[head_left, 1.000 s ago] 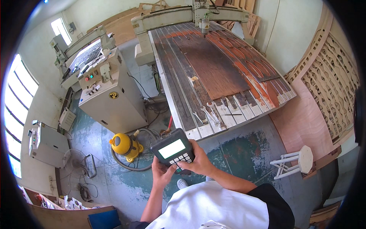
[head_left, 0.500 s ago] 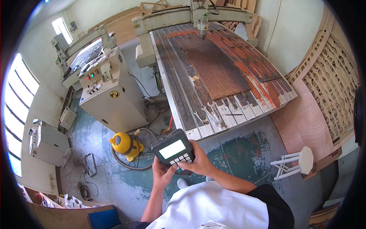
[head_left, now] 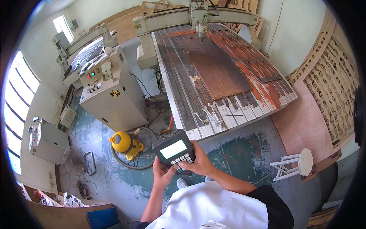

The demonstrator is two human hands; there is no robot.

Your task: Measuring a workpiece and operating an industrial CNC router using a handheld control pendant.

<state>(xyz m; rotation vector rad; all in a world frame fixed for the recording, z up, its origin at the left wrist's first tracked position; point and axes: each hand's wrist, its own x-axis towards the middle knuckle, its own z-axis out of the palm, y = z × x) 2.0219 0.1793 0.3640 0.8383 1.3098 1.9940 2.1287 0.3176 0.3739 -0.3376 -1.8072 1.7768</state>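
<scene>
I hold a dark handheld controller with a lit pale screen and a keypad in front of my chest. My left hand grips it from below at its lower left. My right hand wraps its right side, with the thumb on the keypad. Ahead stands a large router table with slatted bed. A brown wooden panel lies on it. The gantry with its spindle head sits at the table's far end.
Wrenches lie on the table's near edge. A grey control cabinet stands to the left, a yellow vacuum with hose at its foot. A white stool is at right, beside carved wooden panels. A fan lies on the floor.
</scene>
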